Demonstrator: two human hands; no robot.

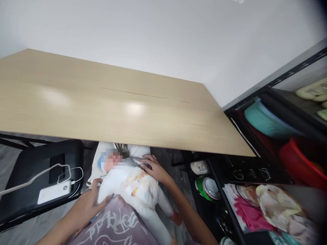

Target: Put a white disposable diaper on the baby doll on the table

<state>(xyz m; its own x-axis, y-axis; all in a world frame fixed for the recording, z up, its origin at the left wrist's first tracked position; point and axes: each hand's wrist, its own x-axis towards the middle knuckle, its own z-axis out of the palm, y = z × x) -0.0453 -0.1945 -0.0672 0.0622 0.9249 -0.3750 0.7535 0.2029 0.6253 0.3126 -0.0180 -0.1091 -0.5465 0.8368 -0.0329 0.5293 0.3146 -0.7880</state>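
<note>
One desk point(114, 109). One doll point(133, 187) at 6 o'clock. Two hands: left hand point(88, 204) at 7 o'clock, right hand point(154, 168) at 6. One chair point(28, 170), one power bank point(54, 192), one cable point(38, 175) at 8 o'clock. One shelf rack point(276, 81), one teal bundle point(265, 120), one red basin point(298, 163) at 3 o'clock.

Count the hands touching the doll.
2. The left hand rests on the doll at its arm side; the right hand lies at its shoulder.
</note>
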